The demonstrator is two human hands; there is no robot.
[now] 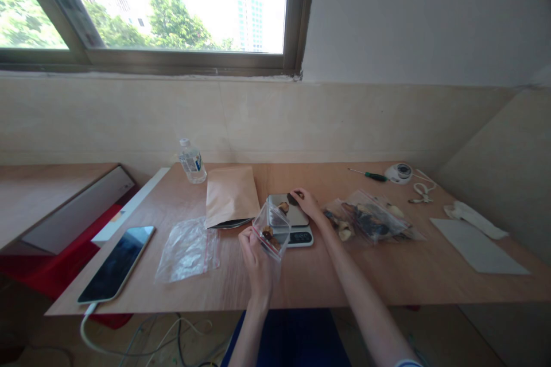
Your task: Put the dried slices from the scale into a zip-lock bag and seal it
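My left hand (253, 249) is closed on a clear zip bag (282, 229), held tilted over the front of a kitchen scale (303, 219). A few brown pieces that look like dried mushrooms (267, 233) show inside the bag. On the scale's metal plate lies another brown piece (283, 207), seen near the bag's mouth. At the plate's far right my right hand (305, 200) pinches a dark dried mushroom (293, 199). The scale's black display panel (300, 237) faces me, its reading too small to make out.
Filled zip bags (374, 218) of dried pieces lie right of the scale. Left are a kraft pouch (232, 195), an empty clear bag (187, 252), a water bottle (192, 163) and a cabled phone (118, 264). A screwdriver (375, 176) and dome camera (399, 173) lie far right.
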